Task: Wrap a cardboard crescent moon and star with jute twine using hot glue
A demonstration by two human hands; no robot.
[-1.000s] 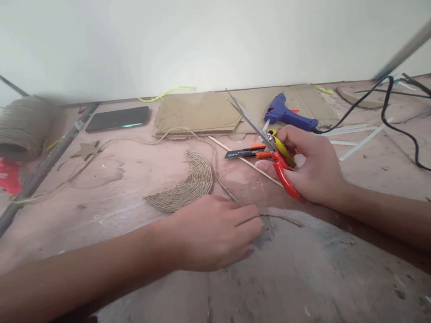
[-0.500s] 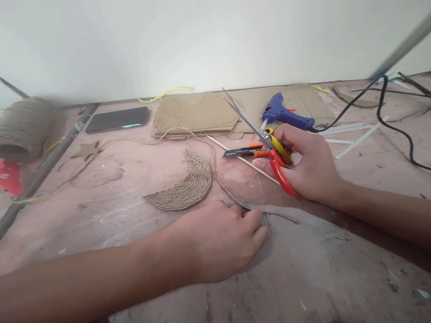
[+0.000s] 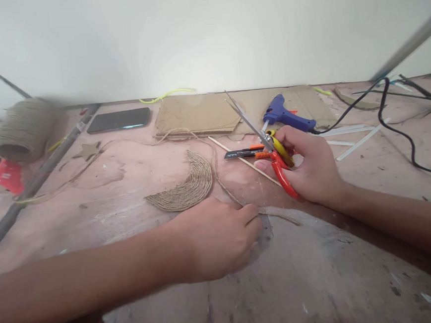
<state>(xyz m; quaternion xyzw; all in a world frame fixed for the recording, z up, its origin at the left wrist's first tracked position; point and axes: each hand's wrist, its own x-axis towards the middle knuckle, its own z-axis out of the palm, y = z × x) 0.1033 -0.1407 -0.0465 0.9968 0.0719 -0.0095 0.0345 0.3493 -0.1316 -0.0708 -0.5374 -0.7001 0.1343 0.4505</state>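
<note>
My right hand (image 3: 305,162) is closed round the handles of the red and yellow scissors (image 3: 282,173), whose blades point up and left, slightly parted. In the middle of the table my left hand (image 3: 225,235) is closed, its fingers curled round the jute cord (image 3: 230,192). The cord's loose end sticks out to the right of my fingers. Just beyond my left hand lies a crescent (image 3: 187,186) covered with rows of cord. A black and orange cutter (image 3: 242,153) and a thin wooden stick (image 3: 255,167) lie beside the scissors.
A blue glue gun (image 3: 286,116) rests on cardboard sheets (image 3: 197,114) at the back, its black cable (image 3: 403,136) running right near white glue sticks (image 3: 361,141). On the left are a phone (image 3: 118,120), a cardboard star (image 3: 88,150) and a large cord spool (image 3: 21,129).
The fingers of my left hand have curled in further over the cord, and a small blue thing at their tips is now hidden. My right hand has hardly moved.
</note>
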